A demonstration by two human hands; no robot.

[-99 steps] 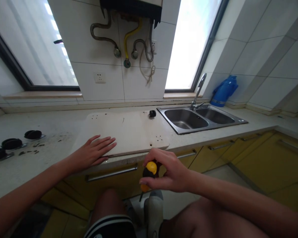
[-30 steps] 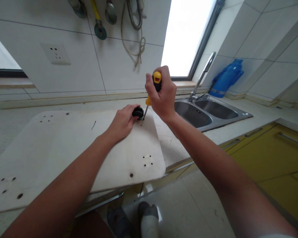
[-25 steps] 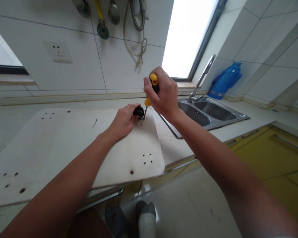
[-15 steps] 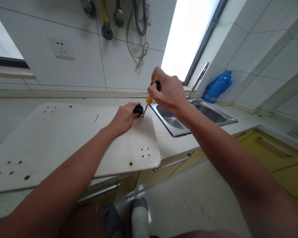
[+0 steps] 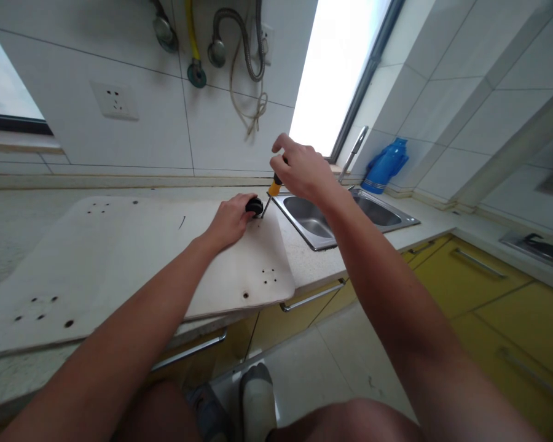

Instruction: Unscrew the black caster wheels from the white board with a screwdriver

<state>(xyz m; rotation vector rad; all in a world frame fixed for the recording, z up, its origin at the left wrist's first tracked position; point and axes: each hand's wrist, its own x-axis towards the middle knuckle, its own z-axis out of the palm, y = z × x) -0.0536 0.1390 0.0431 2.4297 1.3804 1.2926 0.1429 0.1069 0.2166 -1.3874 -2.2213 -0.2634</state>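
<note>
A white board with rounded corners and clusters of small holes lies flat on the counter. Near its far right corner, my left hand is closed around a black caster wheel and rests on the board. My right hand is above and to the right, around the top of a screwdriver with a yellow and black handle. One finger is raised off the handle. The tilted shaft runs down beside the caster, its tip at the caster's base; any screw there is too small to see.
Right of the board is a steel double sink with a tap, and a blue jug-like container behind it. Hoses and a tied cord hang on the wall. Yellow cabinets with bar handles stand below the counter.
My right hand's grip on the screwdriver has loosened and shifted, with a finger lifting off the handle. My left hand stays on the caster. The camera view has shifted slightly.
</note>
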